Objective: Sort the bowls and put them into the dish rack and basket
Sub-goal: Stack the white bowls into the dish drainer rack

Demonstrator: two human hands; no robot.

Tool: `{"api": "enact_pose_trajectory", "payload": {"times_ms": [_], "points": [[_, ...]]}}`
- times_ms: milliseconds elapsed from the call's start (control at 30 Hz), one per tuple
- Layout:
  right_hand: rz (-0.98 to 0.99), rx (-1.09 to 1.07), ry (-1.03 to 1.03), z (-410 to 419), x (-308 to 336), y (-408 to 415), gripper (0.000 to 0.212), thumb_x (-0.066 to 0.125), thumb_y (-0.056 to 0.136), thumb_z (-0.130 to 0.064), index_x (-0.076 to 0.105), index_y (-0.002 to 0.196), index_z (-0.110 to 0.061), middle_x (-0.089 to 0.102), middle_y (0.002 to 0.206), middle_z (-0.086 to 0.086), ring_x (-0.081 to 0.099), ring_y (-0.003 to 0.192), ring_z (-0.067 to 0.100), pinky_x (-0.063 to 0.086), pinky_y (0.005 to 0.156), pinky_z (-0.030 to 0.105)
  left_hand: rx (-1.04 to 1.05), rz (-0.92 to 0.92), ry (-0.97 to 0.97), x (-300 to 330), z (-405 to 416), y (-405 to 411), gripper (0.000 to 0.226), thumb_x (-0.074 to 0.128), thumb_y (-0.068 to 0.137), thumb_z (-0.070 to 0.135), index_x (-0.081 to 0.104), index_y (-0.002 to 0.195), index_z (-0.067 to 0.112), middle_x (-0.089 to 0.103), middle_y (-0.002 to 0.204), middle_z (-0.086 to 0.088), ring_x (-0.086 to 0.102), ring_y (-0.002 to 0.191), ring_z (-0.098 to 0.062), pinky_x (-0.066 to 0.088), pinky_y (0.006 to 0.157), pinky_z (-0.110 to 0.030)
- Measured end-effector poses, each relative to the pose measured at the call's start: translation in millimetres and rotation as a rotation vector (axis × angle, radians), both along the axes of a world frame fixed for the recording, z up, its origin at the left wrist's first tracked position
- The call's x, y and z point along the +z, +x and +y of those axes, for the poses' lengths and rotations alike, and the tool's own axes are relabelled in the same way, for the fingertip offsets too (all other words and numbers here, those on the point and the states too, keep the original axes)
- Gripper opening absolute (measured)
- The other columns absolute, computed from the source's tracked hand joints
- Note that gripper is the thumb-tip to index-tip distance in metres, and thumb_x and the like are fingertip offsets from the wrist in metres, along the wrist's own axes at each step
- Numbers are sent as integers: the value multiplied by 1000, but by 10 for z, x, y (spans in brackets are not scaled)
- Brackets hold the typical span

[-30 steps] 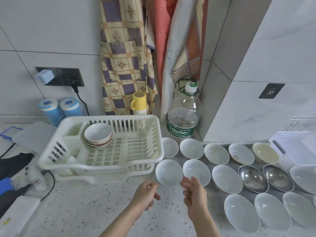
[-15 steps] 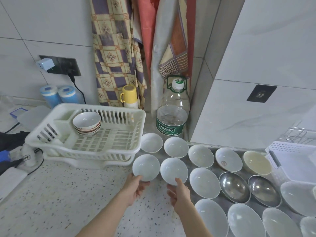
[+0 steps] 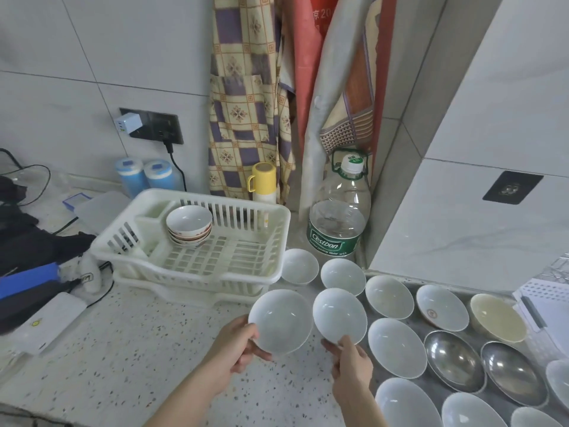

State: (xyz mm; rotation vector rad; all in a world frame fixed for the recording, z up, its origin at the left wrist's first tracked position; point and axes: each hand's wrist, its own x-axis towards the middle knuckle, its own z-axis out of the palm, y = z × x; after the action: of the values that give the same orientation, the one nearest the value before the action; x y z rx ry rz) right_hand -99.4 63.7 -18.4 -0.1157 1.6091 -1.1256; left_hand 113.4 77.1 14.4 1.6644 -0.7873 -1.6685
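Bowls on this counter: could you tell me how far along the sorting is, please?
Done: one stack of patterned bowls sits in the dish rack. In hand: the left hand grips a white bowl, and the right hand grips another white bowl. Left: many white bowls and two steel bowls on the counter.

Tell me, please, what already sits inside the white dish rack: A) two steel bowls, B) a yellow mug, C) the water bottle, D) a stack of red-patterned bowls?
D: a stack of red-patterned bowls sits in the back left of the dish rack, while the steel bowls lie on the counter to its right.
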Motion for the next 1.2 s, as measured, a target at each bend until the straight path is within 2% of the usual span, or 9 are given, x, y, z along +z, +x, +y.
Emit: {"api": "enact_pose_trajectory", "payload": {"times_ms": [233,333,500,633,733,833,1000,1200], "points": [[78,-24,-281,-186,719,486,14,48,85,-6,50,73,-12,76,71,9,23,34,6,23,32,16,114,69,-159,437,-185,640,39,42,87,3,60,114,23,72,78,-31,33,33,-10,20,35,-19],[129,35,-388,-354,937,728,13,49,85,-4,52,73,-11,75,72,11,23,37,8,24,34,17,184,49,-186,484,-296,990,34,43,86,4,61,112,18,71,69,-27,30,37,-12,20,34,-18],[306,196,-463,-734,1018,1227,11,50,83,-4,58,76,-5,73,66,12,32,34,5,28,35,17,248,22,-231,506,-469,1592,32,43,89,5,60,112,21,73,77,-29,25,37,-11,21,34,-18],[450,351,-392,-1062,915,1580,14,52,86,-12,63,89,-5,72,59,5,47,51,15,37,51,26,287,5,-273,508,-661,1964,30,44,89,5,60,110,20,73,77,-27,26,37,-11,21,35,-18],[547,426,-311,-1269,796,1773,18,54,87,-21,58,102,-11,73,60,0,55,61,13,39,56,28,284,-17,-315,503,-844,2155,32,45,89,4,59,112,20,74,75,-26,28,35,-10,22,34,-18],[537,472,-218,-1476,685,1893,22,53,86,-19,55,106,-10,73,59,2,46,54,13,36,52,26,267,-31,-333,481,-1044,2257,37,45,90,3,57,117,24,75,77,-24,30,36,-10,24,34,-19],[472,548,-49,-1812,497,1993,25,45,84,-9,55,106,-2,74,64,11,31,34,8,27,35,19,269,39,-337,404,-1384,2313,40,45,93,2,55,126,23,75,80,-24,27,35,-10,21,32,-17],[453,605,39,-2021,263,2149,34,40,80,-1,51,112,-1,73,66,20,36,46,14,26,37,21,239,151,-313,293,-1698,2210,37,46,92,5,56,121,26,75,83,-26,40,47,-15,23,32,-17]]}}
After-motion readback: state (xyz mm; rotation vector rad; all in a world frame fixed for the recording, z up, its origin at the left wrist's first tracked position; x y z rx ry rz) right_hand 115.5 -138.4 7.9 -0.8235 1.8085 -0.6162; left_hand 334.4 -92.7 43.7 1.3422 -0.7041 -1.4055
